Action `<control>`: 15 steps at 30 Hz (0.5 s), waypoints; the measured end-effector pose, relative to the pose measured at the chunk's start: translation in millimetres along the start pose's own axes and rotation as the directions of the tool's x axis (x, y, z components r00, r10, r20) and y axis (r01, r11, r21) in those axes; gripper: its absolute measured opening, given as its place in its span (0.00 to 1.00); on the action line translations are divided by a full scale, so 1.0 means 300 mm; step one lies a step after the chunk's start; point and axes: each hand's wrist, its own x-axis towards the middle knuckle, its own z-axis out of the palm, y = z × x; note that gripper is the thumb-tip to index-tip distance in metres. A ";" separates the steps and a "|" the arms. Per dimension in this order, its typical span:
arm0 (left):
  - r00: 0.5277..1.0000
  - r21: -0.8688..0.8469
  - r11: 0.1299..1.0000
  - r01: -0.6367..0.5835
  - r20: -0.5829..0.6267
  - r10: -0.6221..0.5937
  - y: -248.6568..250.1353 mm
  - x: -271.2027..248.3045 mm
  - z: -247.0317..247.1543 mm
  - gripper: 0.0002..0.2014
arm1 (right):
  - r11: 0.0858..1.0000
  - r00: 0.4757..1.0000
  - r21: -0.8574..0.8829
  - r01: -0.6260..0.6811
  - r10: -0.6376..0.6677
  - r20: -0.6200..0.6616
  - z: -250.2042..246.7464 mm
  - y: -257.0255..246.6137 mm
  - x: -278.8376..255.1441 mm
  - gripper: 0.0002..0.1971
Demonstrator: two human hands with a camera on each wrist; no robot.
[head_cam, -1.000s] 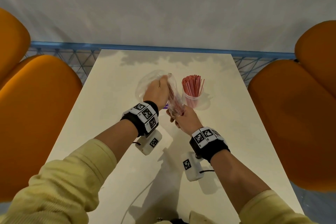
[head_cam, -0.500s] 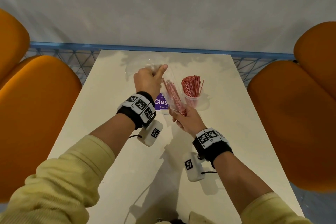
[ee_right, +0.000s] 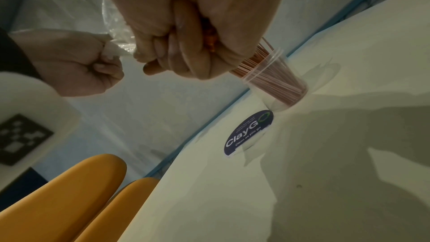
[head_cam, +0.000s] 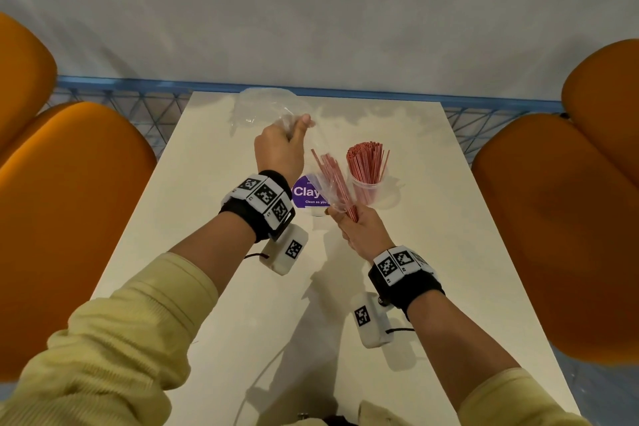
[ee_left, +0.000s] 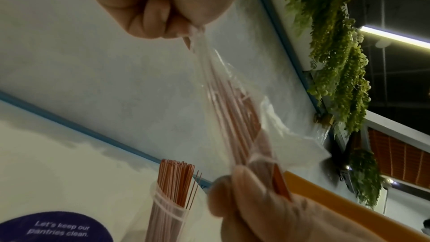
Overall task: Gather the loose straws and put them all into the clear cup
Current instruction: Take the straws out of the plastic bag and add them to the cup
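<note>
Pale narrow surface (head_cam: 242, 287) set against a grey wall, orange seats to either side. Right hand (head_cam: 363, 235): grip closed in a fist around the lower ends of a bundle of red straws (head_cam: 333, 180), held above the surface just beside the clear cup (head_cam: 368, 188); the hold at the base apparently keeps the bundle together while its wrapping is drawn off. Left hand (head_cam: 278, 152): grip closed, pinching the top of a clear plastic bag (head_cam: 262, 111), raised higher and farther from the person than the right hand, so the film stretches between the two; the lower part of the bag remains around the straws. Held bundle: long axis near upright, tilted, free ends pointing up and to the person's left, fanning slightly. Clear cup: upright on the surface, already holding a dense stand of straws pointing up. Purple round sticker (head_cam: 306, 194) on the surface, near the cup, to its left.
</note>
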 end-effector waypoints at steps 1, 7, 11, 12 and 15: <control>1.000 0.003 1.000 -0.003 -0.002 0.003 -0.004 0.000 0.000 0.17 | 1.000 1.000 0.002 -0.001 0.001 -0.007 -0.002 0.004 -0.002 0.05; 0.994 -0.010 0.998 0.057 0.094 -0.056 -0.021 -0.008 0.007 0.14 | 1.000 1.000 -0.002 -0.002 0.002 -0.005 -0.011 0.024 0.000 0.17; 0.983 0.016 0.999 0.037 0.180 -0.040 -0.036 -0.030 0.015 0.17 | 0.999 1.000 -0.047 -0.009 0.009 -0.009 -0.016 0.032 0.007 0.19; 0.984 0.009 0.999 0.044 0.171 -0.045 -0.039 -0.029 0.016 0.16 | 0.998 1.000 -0.057 -0.001 0.001 0.000 -0.018 0.031 0.004 0.16; 0.990 -0.069 0.992 0.105 0.100 -0.098 -0.043 -0.015 0.009 0.13 | 0.999 1.000 -0.048 0.010 -0.009 0.023 -0.019 0.023 0.000 0.05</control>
